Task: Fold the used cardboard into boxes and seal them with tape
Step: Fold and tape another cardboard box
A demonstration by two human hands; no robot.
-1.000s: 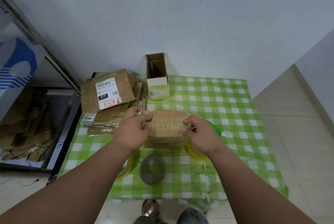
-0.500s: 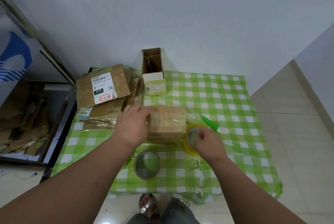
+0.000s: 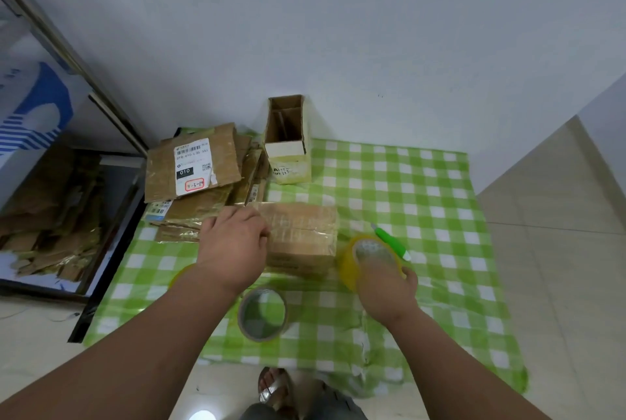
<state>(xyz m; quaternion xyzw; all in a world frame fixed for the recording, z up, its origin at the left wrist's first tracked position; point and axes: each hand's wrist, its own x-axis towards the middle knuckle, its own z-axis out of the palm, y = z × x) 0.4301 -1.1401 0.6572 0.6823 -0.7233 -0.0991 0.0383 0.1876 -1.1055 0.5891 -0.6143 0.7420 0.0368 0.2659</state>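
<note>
A folded brown cardboard box (image 3: 301,233) with tape across its top lies mid-table on the green checked cloth (image 3: 406,189). My left hand (image 3: 233,247) rests on the box's left end, fingers curled over its edge. To the right, my right hand (image 3: 386,291) grips a yellow roll of tape (image 3: 366,253) tilted up off the cloth, beside the box's right end. A second, clear tape roll (image 3: 262,313) lies flat near the front edge.
Flattened cardboard sheets (image 3: 193,169) are stacked at the table's back left. An open tall white box (image 3: 288,142) stands at the back. A green cutter (image 3: 391,240) lies behind the yellow roll. More cardboard scraps (image 3: 44,216) fill a bin on the left floor.
My right hand left the box top, dropped to the yellow tape roll and now holds it tilted up. My left hand stayed on the box's left end.
</note>
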